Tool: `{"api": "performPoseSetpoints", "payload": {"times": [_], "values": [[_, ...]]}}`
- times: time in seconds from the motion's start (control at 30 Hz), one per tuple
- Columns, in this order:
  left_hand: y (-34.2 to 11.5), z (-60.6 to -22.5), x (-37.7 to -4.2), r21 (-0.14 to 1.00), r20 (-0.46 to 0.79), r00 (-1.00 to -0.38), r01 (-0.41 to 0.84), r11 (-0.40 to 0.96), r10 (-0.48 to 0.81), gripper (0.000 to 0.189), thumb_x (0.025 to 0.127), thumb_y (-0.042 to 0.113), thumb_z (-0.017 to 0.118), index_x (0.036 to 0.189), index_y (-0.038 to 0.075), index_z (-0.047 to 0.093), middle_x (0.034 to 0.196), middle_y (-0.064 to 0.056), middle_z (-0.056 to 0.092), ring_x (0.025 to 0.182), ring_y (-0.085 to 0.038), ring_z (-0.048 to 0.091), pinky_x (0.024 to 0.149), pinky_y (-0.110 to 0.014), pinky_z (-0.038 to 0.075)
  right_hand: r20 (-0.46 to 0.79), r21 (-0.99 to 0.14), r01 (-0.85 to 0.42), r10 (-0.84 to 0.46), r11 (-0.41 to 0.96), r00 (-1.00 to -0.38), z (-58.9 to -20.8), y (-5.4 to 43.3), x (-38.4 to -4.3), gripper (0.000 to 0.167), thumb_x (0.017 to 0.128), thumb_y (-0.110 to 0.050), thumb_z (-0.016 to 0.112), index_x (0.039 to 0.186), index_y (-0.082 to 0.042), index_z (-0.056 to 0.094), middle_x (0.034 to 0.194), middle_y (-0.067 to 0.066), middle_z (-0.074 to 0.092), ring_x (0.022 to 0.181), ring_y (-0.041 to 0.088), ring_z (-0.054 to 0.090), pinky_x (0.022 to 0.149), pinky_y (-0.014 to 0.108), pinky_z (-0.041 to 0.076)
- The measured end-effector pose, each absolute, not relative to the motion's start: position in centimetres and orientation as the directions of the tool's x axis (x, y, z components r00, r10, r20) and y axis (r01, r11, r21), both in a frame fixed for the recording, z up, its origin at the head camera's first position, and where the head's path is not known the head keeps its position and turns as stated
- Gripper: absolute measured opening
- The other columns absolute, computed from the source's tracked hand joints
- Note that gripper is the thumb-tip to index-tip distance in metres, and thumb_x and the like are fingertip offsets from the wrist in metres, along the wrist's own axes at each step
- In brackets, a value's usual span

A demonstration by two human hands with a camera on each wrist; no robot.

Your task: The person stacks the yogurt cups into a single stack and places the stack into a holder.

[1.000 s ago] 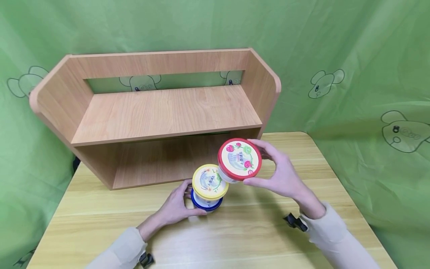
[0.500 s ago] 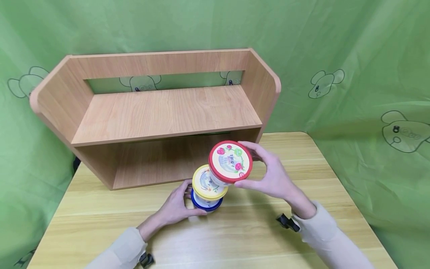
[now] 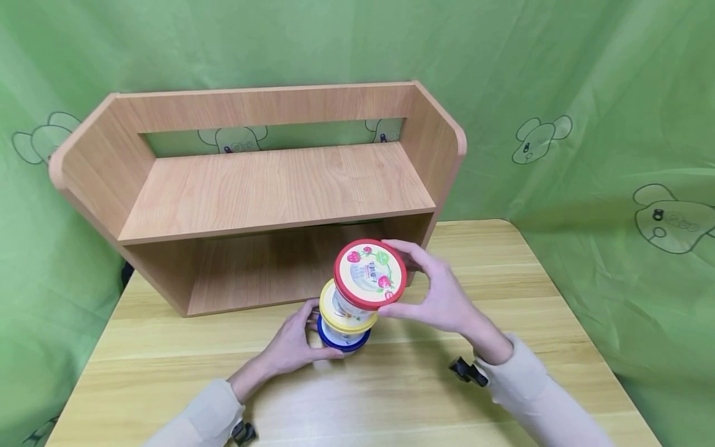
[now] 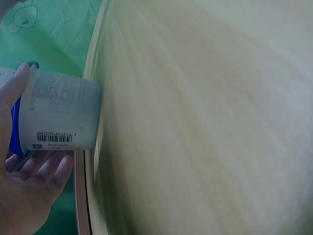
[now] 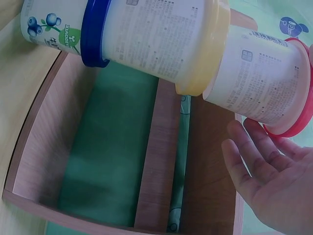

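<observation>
- Head view: right fingers point(image 3: 406, 248) pinch the red-lidded cup point(image 3: 369, 274) over the yellow-lidded cup point(image 3: 339, 323), offset rightward.
- Left fingers point(image 3: 304, 310) hold the blue-lidded cup point(image 3: 343, 340) beneath.

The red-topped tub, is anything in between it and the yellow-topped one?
No, nothing visible stands between the red-topped tub and the yellow-topped tub. The right hand holds from the side, and the left hand is lower, by the blue lid.

three tubs point(image 3: 370, 274) point(image 3: 328, 304) point(image 3: 342, 338), two hands point(image 3: 287, 341) point(image 3: 441, 301), one bookshelf point(image 3: 279, 186)
</observation>
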State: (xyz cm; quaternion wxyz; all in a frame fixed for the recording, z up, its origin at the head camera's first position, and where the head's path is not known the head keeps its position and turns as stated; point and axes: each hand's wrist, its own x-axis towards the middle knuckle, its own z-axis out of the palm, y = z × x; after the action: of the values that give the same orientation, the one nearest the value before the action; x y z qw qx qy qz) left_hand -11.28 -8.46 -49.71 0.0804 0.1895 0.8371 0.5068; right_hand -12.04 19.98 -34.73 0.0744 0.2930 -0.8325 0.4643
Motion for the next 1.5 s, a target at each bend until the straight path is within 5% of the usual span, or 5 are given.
{"api": "performPoseSetpoints", "payload": {"times": [0.67,1.5], "values": [[-8.5,-49.8,-11.4,0.883,0.059,-0.914,0.236,0.407,0.402,0.093,0.075,0.038,0.097,0.148,0.008,0.047,0.129,-0.009,0.069,0.113,-0.023,0.07,0.102,-0.048,0.061,0.353,-0.736,-0.534,-0.438,0.415,-0.827,-35.1,18.9,-12.4,0.093,0.071,-0.018,0.098,0.152,-0.018,0.052,0.132,0.002,0.072,0.101,0.011,0.066,0.08,0.025,0.058],[-8.4,-49.9,-11.1,0.896,0.042,-0.925,0.202,0.395,0.378,0.096,0.073,0.039,0.098,0.15,0.013,0.047,0.128,-0.004,0.068,0.113,-0.017,0.068,0.105,-0.048,0.059,0.322,-0.79,-0.505,-0.466,0.348,-0.824,-35.3,18.4,-12.8,0.09,0.076,-0.015,0.094,0.154,-0.018,0.049,0.136,0.006,0.068,0.106,0.013,0.069,0.082,0.031,0.065]]}}
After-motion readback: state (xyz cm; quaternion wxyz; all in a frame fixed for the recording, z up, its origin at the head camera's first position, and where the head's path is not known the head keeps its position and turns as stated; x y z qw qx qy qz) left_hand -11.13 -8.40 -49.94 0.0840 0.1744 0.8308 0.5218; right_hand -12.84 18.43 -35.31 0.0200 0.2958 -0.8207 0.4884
